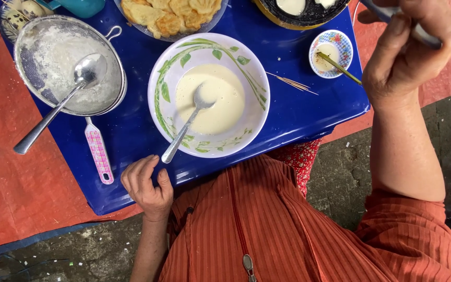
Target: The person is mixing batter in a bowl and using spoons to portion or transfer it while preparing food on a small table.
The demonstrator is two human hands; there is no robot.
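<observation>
A low blue table [298,112] stands on a red mat [6,172], and the big white bowl [209,95] of pale batter sits at its middle. Left of the bowl is a sieve [69,65] with flour and a spoon inside. Just below the bowl, the left hand [146,184] rests on the table edge with fingers curled, grasping nothing. A spoon [186,125] leans in the bowl, handle toward that hand. Right of the bowl is a small dish [331,52]. Further right, the right hand [405,55] is clenched around a thin metal handle [418,28], probably light, stiff and a little slippery; its working end I cannot see.
</observation>
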